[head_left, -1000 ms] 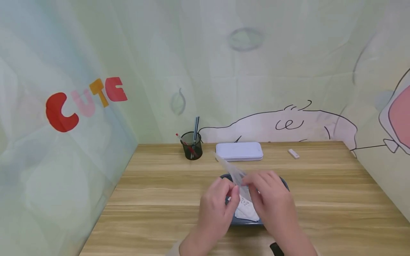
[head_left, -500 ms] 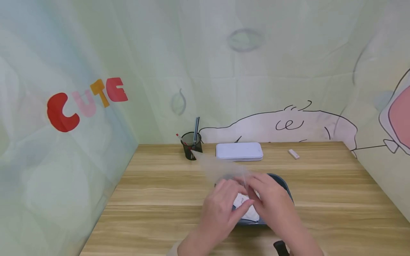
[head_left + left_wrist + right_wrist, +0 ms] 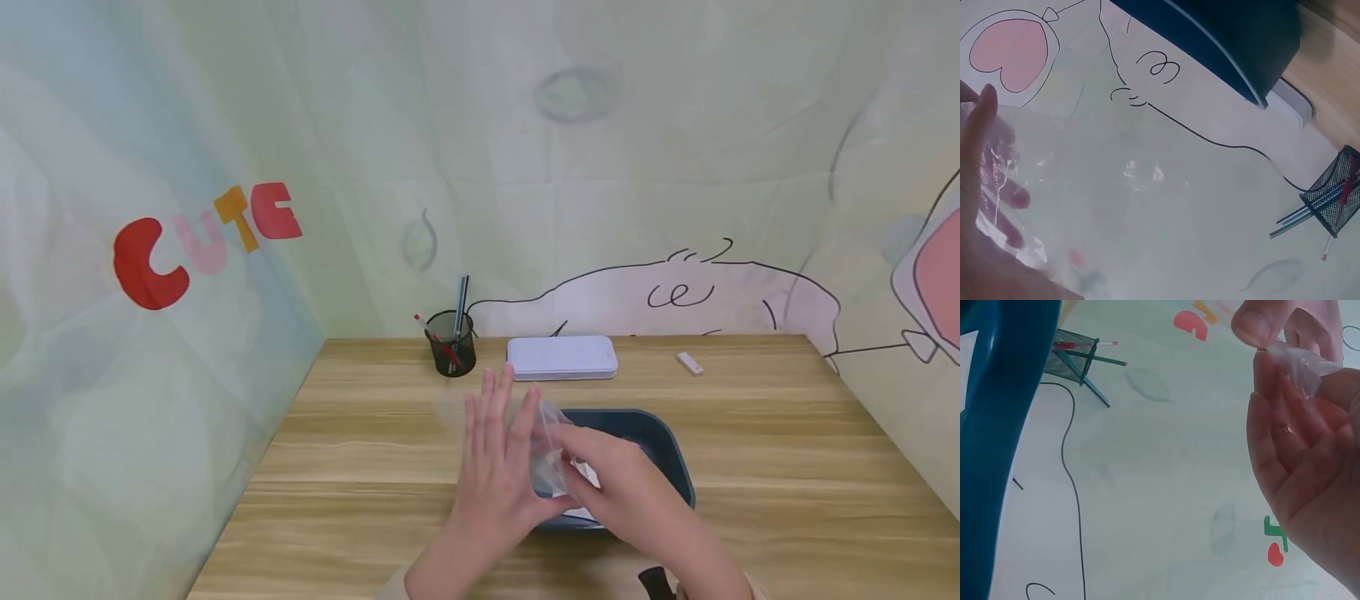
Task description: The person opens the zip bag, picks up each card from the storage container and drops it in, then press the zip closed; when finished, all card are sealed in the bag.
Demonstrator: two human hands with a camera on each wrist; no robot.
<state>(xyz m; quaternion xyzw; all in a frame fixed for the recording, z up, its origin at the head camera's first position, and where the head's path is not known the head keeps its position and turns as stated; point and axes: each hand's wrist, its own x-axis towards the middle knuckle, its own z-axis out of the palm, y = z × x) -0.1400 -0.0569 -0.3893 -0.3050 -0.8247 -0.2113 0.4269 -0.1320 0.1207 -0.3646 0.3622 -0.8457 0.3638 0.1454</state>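
Observation:
A clear plastic bag is held up over a dark blue tray. My left hand has its fingers straight and spread against the film, the thumb reaching towards the right hand. Facing it, my right hand pinches the crinkled edge of the bag between thumb and fingers. In the right wrist view the gathered plastic shows between the fingertips. Inside the tray lies white paper, partly hidden behind both hands.
A black mesh pen cup with pens and a red-tipped stick stands at the back. Beside it lies a flat white case, with a small white block farther right. A printed curtain closes off the wood-grain table.
The left hand has let go of its pinch and spread its fingers out straight. The bag has swung down and left from its raised position. The right hand keeps its pinch.

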